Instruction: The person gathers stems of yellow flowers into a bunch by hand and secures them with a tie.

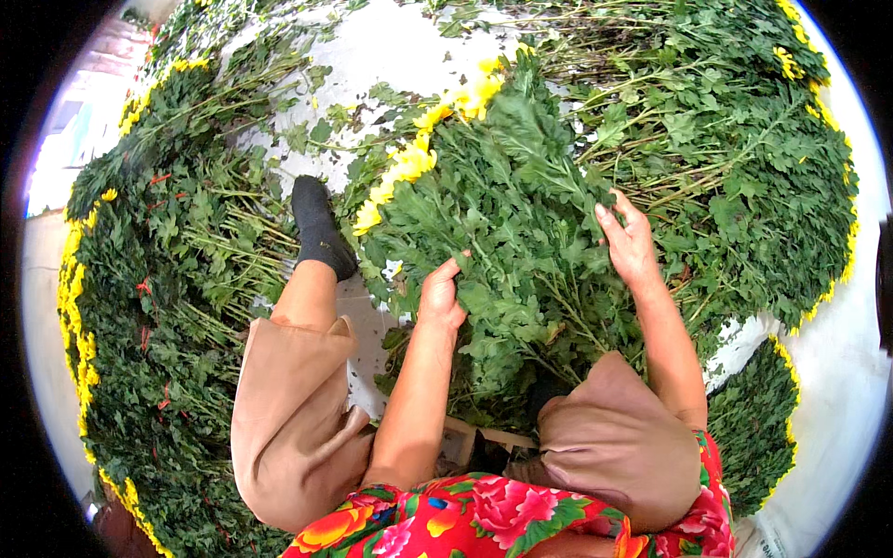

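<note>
A broad bunch of yellow chrysanthemums [502, 216] lies slanting before me, its flower heads [411, 162] lined up along the upper left and its leafy stems running down between my knees. My left hand [441, 296] holds the bunch at its left side, with the fingers hidden under the leaves. At the right side, my right hand [630, 240] grips a leafy chrysanthemum stem [568, 178] between thumb and fingers. That stem lies over the bunch, slightly blurred near its upper end.
Piled chrysanthemums [753, 174] lie close on the right, blooms outward. More bundles [139, 335], some with red ties, curve along the left. Loose leaves and stems litter the pale floor [384, 49]. My socked foot [317, 223] stands left of the bunch. Another flower pile [753, 425] sits lower right.
</note>
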Demonstrator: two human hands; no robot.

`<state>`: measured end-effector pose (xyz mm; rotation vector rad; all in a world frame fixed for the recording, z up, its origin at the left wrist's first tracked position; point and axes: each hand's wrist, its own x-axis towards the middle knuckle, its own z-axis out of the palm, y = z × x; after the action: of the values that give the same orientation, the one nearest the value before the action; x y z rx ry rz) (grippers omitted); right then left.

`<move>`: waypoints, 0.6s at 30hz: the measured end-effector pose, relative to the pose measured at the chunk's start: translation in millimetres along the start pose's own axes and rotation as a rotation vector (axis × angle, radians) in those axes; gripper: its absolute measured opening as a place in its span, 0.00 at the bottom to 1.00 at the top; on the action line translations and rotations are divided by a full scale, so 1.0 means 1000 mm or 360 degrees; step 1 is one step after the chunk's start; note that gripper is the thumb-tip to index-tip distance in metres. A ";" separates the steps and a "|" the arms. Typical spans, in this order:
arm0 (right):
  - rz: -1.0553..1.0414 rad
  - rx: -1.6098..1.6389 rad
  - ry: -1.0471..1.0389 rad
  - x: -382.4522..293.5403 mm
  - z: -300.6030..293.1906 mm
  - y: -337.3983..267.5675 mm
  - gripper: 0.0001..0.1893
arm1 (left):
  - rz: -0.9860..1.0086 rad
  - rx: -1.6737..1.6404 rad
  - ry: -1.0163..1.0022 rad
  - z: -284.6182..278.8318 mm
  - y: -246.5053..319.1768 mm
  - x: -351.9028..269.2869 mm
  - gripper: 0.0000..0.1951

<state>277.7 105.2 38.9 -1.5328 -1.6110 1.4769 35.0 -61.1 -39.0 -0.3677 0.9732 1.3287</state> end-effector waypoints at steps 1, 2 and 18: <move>0.0032 0.0072 0.0007 -0.006 0.007 0.002 0.25 | -0.0007 -0.0013 -0.0011 -0.002 0.000 0.001 0.15; 0.0062 0.0140 0.0025 -0.010 0.011 0.004 0.25 | -0.0020 -0.0024 -0.0032 0.000 0.001 0.001 0.15; -0.0179 0.0030 -0.0058 -0.052 0.064 0.021 0.23 | -0.0017 -0.0156 -0.0208 0.014 0.004 -0.009 0.19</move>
<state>244.1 29.7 16.9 -1.3886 -1.6706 1.4627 36.9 -55.8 -22.9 -0.3557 0.7985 1.3766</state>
